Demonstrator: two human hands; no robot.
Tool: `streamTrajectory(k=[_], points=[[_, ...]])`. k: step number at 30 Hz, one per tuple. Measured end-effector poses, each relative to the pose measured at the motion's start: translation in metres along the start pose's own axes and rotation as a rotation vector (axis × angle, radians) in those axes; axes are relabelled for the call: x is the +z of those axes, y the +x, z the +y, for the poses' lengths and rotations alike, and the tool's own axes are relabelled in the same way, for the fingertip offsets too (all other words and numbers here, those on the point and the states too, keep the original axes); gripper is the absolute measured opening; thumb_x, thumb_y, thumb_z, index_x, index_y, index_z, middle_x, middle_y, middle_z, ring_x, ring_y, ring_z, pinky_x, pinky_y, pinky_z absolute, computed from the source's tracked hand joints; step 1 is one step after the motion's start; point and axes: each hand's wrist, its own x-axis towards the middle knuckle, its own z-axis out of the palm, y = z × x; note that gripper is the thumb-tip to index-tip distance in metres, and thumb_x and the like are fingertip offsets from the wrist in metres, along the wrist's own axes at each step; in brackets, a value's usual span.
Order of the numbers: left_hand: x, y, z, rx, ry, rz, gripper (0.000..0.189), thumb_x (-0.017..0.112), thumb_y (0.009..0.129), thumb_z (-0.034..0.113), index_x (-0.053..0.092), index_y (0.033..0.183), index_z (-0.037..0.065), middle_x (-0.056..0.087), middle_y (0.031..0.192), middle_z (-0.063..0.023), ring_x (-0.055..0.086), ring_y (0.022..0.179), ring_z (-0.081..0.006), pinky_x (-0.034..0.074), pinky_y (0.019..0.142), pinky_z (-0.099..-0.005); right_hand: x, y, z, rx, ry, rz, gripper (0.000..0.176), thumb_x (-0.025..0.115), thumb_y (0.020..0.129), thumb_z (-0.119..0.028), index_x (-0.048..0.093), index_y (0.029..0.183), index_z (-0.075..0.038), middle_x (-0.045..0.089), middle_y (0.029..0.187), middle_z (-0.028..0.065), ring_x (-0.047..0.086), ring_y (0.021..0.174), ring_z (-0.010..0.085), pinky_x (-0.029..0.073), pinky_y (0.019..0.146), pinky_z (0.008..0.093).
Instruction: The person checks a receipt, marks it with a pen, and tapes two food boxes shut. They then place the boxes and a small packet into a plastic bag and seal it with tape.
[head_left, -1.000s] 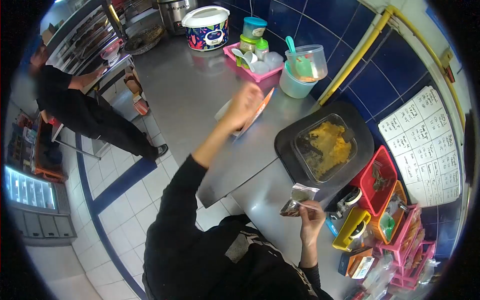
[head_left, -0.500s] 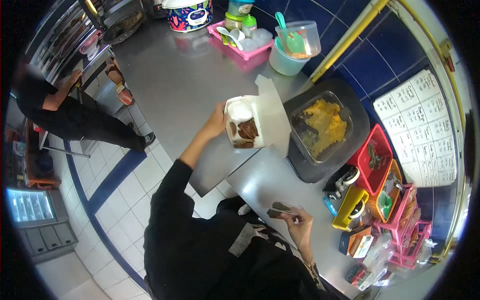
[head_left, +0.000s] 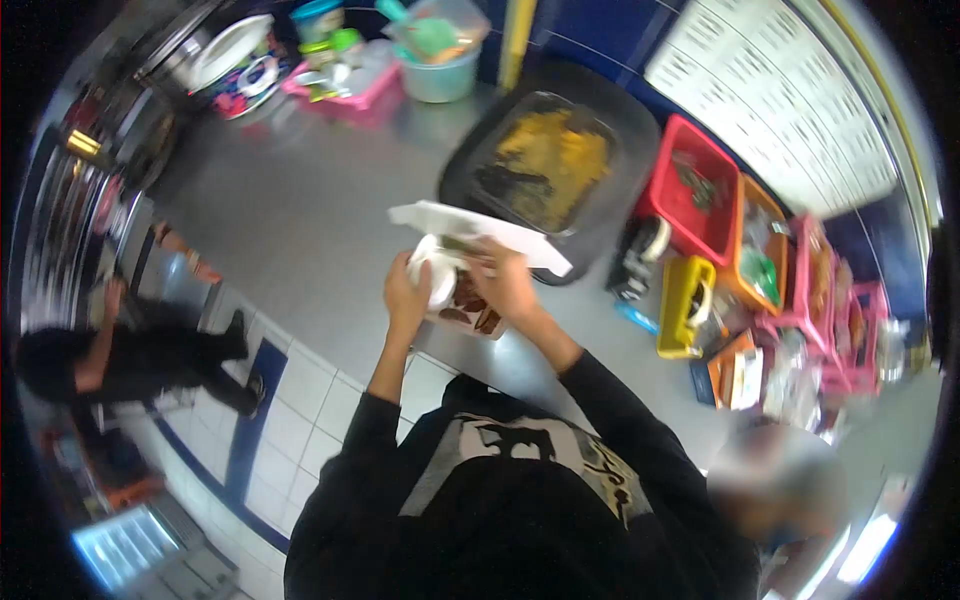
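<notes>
An open white takeaway box (head_left: 520,240) sits on the steel counter, its lid raised toward the back. Inside are pieces of brown food (head_left: 470,300) and a white round tub (head_left: 436,280). My left hand (head_left: 402,300) is closed at the box's left side, with its thumb over the tub. Over the box's right part, my right hand (head_left: 505,285) is closed on a small clear packet with dark green contents (head_left: 458,244), near the tub and the lid. Motion blur and the fingers hide part of the packet.
Behind the box lies a black tray with a glass dish (head_left: 560,165) of yellow food. Red (head_left: 690,190), yellow (head_left: 680,310) and pink bins line the right. A green bucket (head_left: 440,80) stands at the back. One person (head_left: 130,350) is at left, another (head_left: 775,480) at lower right.
My right hand has moved from the counter's right side to the box, carrying the packet. My left hand has shifted its grip onto the tub side. The view has turned; another person appears at lower right.
</notes>
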Motion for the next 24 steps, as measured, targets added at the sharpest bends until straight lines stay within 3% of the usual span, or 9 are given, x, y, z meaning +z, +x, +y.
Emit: streamTrajectory(k=[2, 4, 7, 10, 14, 16, 20, 22, 24], points=[[0.01, -0.034, 0.012, -0.045, -0.114, -0.005, 0.038, 0.058, 0.088, 0.024, 0.054, 0.113, -0.005, 0.059, 0.105, -0.0212, 0.057, 0.098, -0.035, 0.043, 0.089, -0.0404, -0.001, -0.005, 0.006, -0.318, 0.015, 0.098, 0.031, 0.067, 0.08, -0.006, 0.06, 0.109, 0.001, 0.064, 0.105, 0.0184, 0.067, 0.084, 0.0278, 0.055, 0.068, 0.0326], [0.02, -0.064, 0.02, -0.045, -0.116, -0.003, 0.04, 0.057, 0.089, 0.023, 0.05, 0.117, -0.005, 0.057, 0.109, -0.0216, 0.056, 0.101, -0.0329, 0.042, 0.09, -0.0389, -0.037, -0.031, -0.022, -0.019, 0.091, 0.063, 0.036, 0.067, 0.077, -0.004, 0.058, 0.111, -0.001, 0.064, 0.103, 0.0184, 0.066, 0.083, 0.029, 0.054, 0.071, 0.0342], [0.031, -0.099, 0.022, -0.114, -0.173, -0.002, 0.046, 0.055, 0.09, 0.021, 0.042, 0.124, -0.007, 0.05, 0.118, -0.0226, 0.05, 0.109, -0.0321, 0.037, 0.096, -0.0383, -0.093, -0.081, 0.022, -0.166, -0.21, 0.543, 0.025, 0.06, 0.072, 0.006, 0.057, 0.096, 0.0, 0.061, 0.088, 0.0143, 0.062, 0.078, 0.0298, 0.05, 0.07, 0.0357], [0.037, -0.114, 0.032, -0.176, -0.219, -0.155, 0.055, 0.054, 0.09, 0.019, 0.03, 0.132, -0.008, 0.036, 0.129, -0.0238, 0.037, 0.121, -0.0332, 0.027, 0.105, -0.0411, -0.148, -0.13, 0.078, 0.267, -0.578, 0.507, 0.024, 0.054, 0.071, 0.002, 0.053, 0.095, -0.003, 0.055, 0.094, 0.0158, 0.052, 0.094, 0.0338, 0.04, 0.083, 0.0454], [0.036, -0.123, 0.097, 0.01, -0.005, -0.042, 0.065, 0.06, 0.086, 0.016, 0.022, 0.133, -0.007, 0.024, 0.134, -0.028, 0.026, 0.127, -0.0368, 0.022, 0.106, -0.0466, -0.148, -0.176, 0.134, 0.301, -0.91, 0.338, 0.026, 0.059, 0.075, -0.004, 0.055, 0.1, -0.007, 0.056, 0.095, 0.0123, 0.053, 0.094, 0.0315, 0.039, 0.081, 0.0431], [0.036, -0.123, 0.132, 0.561, -0.083, 0.037, 0.058, 0.06, 0.083, 0.01, 0.028, 0.129, -0.005, 0.026, 0.133, -0.0281, 0.028, 0.126, -0.0392, 0.021, 0.105, -0.0499, -0.15, -0.189, 0.13, 0.246, -0.854, 0.293, 0.026, 0.061, 0.077, -0.008, 0.057, 0.102, -0.01, 0.057, 0.094, 0.0087, 0.055, 0.09, 0.0284, 0.038, 0.079, 0.0409], [0.06, -0.133, 0.195, 0.799, 0.036, -0.58, 0.046, 0.064, 0.078, 0.007, 0.045, 0.119, 0.0, 0.042, 0.13, -0.0209, 0.036, 0.124, -0.0395, 0.026, 0.103, -0.0487, -0.182, -0.217, 0.062, 0.256, -0.435, 0.358, 0.03, 0.068, 0.076, -0.011, 0.061, 0.105, -0.01, 0.06, 0.092, 0.0078, 0.06, 0.081, 0.0274, 0.046, 0.071, 0.038], [0.089, -0.143, 0.204, 0.875, 0.012, -0.658, 0.046, 0.063, 0.079, 0.01, 0.046, 0.122, 0.004, 0.051, 0.119, -0.0184, 0.045, 0.115, -0.0335, 0.033, 0.097, -0.0452, -0.203, -0.236, 0.035, 0.199, -0.168, 0.28, 0.034, 0.072, 0.073, -0.011, 0.06, 0.105, -0.008, 0.063, 0.084, 0.0074, 0.064, 0.074, 0.022, 0.05, 0.064, 0.0349], [0.117, -0.154, 0.207, 0.855, -0.035, -1.227, 0.037, 0.061, 0.085, 0.015, 0.048, 0.117, 0.002, 0.06, 0.098, -0.02, 0.056, 0.094, -0.036, 0.041, 0.083, -0.0432, -0.226, -0.257, 0.018, 0.264, -0.124, 0.388, 0.033, 0.074, 0.074, -0.011, 0.06, 0.103, -0.005, 0.064, 0.079, 0.0079, 0.064, 0.069, 0.0193, 0.051, 0.06, 0.0332]])
